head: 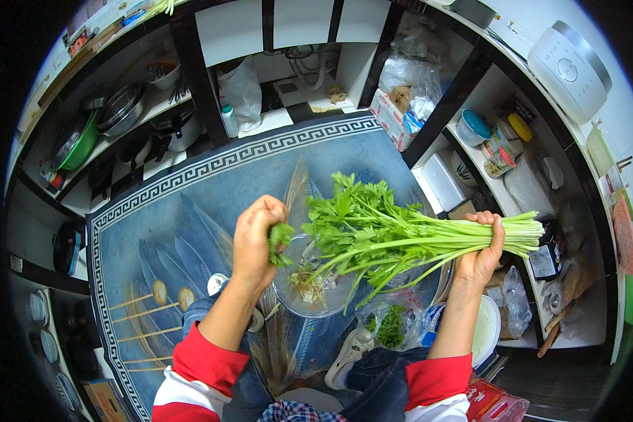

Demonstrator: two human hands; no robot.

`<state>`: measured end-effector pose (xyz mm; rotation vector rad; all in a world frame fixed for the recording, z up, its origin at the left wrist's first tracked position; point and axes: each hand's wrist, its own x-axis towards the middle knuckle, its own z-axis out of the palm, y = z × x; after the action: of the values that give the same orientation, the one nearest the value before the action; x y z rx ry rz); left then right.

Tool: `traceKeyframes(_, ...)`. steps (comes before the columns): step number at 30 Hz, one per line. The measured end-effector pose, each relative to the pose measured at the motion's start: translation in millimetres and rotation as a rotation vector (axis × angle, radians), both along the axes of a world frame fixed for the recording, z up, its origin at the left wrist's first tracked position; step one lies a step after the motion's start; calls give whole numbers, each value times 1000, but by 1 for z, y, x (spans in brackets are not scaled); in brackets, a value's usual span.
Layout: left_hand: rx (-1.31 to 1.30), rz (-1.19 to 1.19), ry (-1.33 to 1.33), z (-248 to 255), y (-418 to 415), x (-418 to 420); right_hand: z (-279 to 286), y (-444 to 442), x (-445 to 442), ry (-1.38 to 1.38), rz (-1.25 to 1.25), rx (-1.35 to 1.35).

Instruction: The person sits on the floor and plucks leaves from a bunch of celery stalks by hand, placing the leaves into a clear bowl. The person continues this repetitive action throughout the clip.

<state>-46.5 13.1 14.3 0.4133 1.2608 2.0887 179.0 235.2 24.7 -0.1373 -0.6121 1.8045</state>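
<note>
My right hand [480, 253] is closed around the pale stalks of a large bunch of leafy celery [401, 227], held level with its leaves towards the left and its cut ends to the right. My left hand [258, 237], left of the leaves, grips a small tuft of green leaves [280, 243]. Below and between the hands, a clear bowl-like container [316, 311] on the floor holds roots and scraps [308, 290]; the celery covers part of it. A clear plastic bag [395, 322] with green leaves lies near my shoe.
A blue patterned mat [190, 227] covers the floor. Under my right forearm stands a round white tub [488, 327], with a red bag [493, 401] below it. Open shelves [453, 142] with containers curve around the right; pans and a green basin [84, 140] sit on shelves at the left.
</note>
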Motion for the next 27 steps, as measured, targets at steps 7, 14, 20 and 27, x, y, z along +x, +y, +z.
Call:
traceKeyframes(7,-24,-102,171,-3,0,-1,4,-3,0,66,101,28)
traceKeyframes(14,-109,-216,632,8,-3,13,5,-8,-4,11,115,63)
traceKeyframes(20,-140,-200,858,7,1,18,10,-13,-7,-25,156,119)
traceKeyframes(27,-140,-225,944,3,5,16,13,-24,-14,-115,284,206)
